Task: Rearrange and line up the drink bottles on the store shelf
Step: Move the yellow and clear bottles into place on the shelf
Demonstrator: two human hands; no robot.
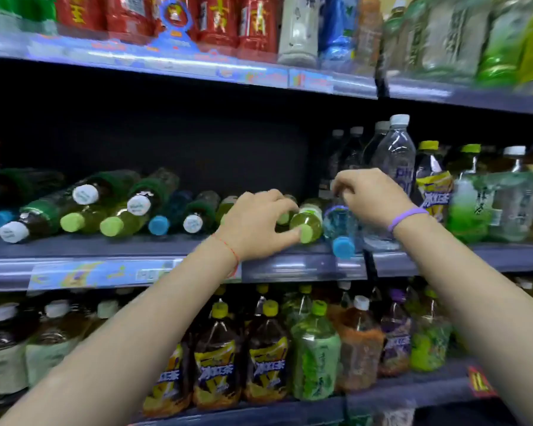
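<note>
Several drink bottles lie on their sides along the middle shelf, caps toward me. My left hand grips a lying green-tea bottle with a light-green cap. Right beside it lies a clear blue bottle with a blue cap, its cap past the shelf edge. My right hand is closed over the upper part of this blue bottle. Further left lie dark bottles with white caps, green-capped ones and blue-capped ones.
Upright clear water bottles and tea bottles stand at the right of the middle shelf. The shelf above holds red, white and green bottles. Larger tea bottles fill the lower shelf. The space behind the lying bottles is dark.
</note>
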